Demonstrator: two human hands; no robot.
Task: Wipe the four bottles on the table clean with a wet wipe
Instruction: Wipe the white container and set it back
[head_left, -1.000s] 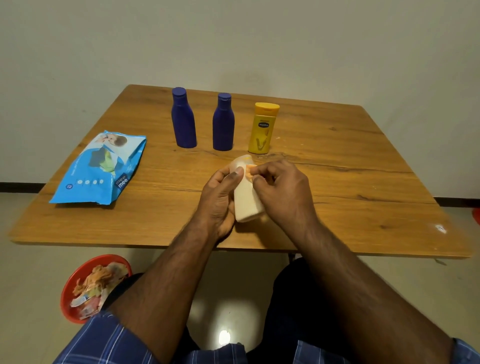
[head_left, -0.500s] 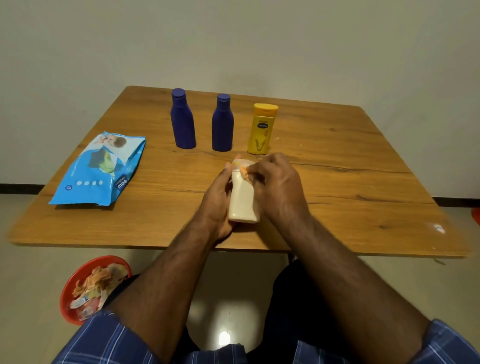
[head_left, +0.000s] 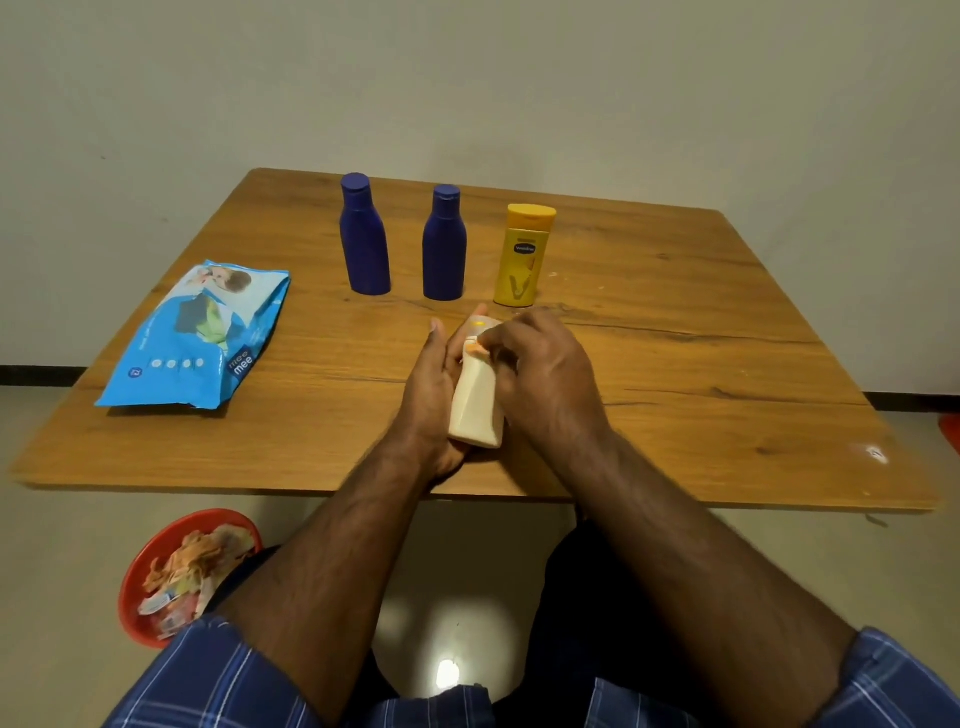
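Head view: hands (head_left: 540, 374) hide cream bottle (head_left: 475, 402) (wipe unseen).

A cream bottle (head_left: 475, 397) lies tilted over the near middle of the tabletop (head_left: 675, 364), its base toward the person and its top pointing away. An orange mark shows near its top; a wipe cannot be made out there. The left hand (head_left: 428, 395) cradles it from the left side and the right hand (head_left: 545, 374) covers its right side, fingers curled at the neck. Behind it three bottles stand upright in a row, apart from one another: a dark blue bottle (head_left: 363, 236) on the left, a second dark blue bottle (head_left: 444, 244) in the middle, and a yellow bottle (head_left: 522, 257) with a yellow cap and a dark oval label on the right. A blue wet wipe pack (head_left: 200, 338) lies flat at the left.
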